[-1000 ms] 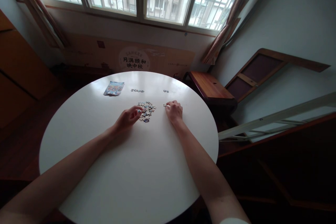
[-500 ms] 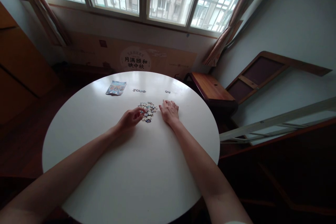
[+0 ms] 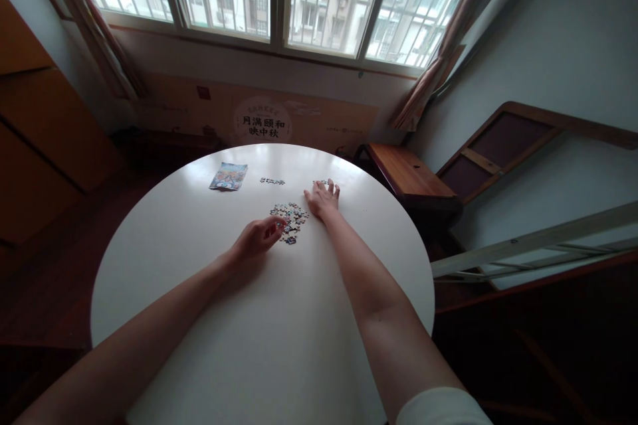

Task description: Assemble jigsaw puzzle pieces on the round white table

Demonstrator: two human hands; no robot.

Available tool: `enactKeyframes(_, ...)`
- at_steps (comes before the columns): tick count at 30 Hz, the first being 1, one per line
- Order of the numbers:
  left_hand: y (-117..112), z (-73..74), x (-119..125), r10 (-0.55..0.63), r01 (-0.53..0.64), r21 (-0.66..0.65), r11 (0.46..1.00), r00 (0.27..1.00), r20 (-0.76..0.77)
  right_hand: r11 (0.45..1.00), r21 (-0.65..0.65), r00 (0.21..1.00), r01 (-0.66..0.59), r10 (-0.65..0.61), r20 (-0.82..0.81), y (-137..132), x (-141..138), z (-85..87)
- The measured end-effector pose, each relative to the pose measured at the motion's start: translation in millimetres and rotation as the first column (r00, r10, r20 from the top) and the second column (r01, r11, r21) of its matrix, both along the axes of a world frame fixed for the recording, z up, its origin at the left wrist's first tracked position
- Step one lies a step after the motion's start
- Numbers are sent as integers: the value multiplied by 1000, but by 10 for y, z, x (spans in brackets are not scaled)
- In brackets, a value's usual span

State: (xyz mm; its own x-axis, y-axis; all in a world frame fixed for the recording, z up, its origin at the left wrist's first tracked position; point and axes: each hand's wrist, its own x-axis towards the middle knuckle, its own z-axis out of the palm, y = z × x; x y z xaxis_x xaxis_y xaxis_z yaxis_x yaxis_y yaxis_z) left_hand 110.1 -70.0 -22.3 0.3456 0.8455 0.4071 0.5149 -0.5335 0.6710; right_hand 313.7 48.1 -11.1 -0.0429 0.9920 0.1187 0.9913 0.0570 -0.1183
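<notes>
A small heap of loose jigsaw pieces [image 3: 292,217] lies near the middle of the round white table [image 3: 279,332]. My left hand [image 3: 259,237] rests at the heap's near left edge, fingers curled in a pinch at the pieces; what it holds is too small to make out. My right hand [image 3: 323,198] is stretched further out, fingers spread flat on the table just right of the heap, its fingertips reaching a tiny separate cluster of pieces [image 3: 319,182].
A printed picture card [image 3: 228,176] lies at the table's far left, with a short row of joined pieces [image 3: 272,180] beside it. A wooden bench [image 3: 406,172] stands right of the table. A cardboard panel [image 3: 264,123] leans under the window.
My right hand has opened from a curled pose and reached forward toward the small far cluster. My left hand stays at the heap. The camera has tilted slightly.
</notes>
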Motion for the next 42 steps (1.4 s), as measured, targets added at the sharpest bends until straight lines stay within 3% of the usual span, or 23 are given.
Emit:
enactKeyframes(9, -19, 27, 9, 7, -7, 5, 1000, 999, -47, 998, 60, 1000, 15, -16, 14, 78, -5, -22)
enactKeyframes(16, -12, 24, 10, 7, -7, 11, 1000, 1000, -26, 1000, 14, 1000, 18, -19, 18, 69, -2, -7)
enactKeyframes(35, -7, 37, 2, 15, -15, 6, 1000, 998, -53, 994, 99, 993, 40, -29, -115, 28, 22, -13)
enactKeyframes(39, 10, 15, 1, 10, -10, 7, 1000, 999, -42, 970, 221, 976, 104, -57, -209, -25, 31, -15)
enactKeyframes(42, 21, 5, 1, 7, -7, 8, 1000, 999, -34, 957, 207, 945, 202, -135, -298, -107, 37, 26)
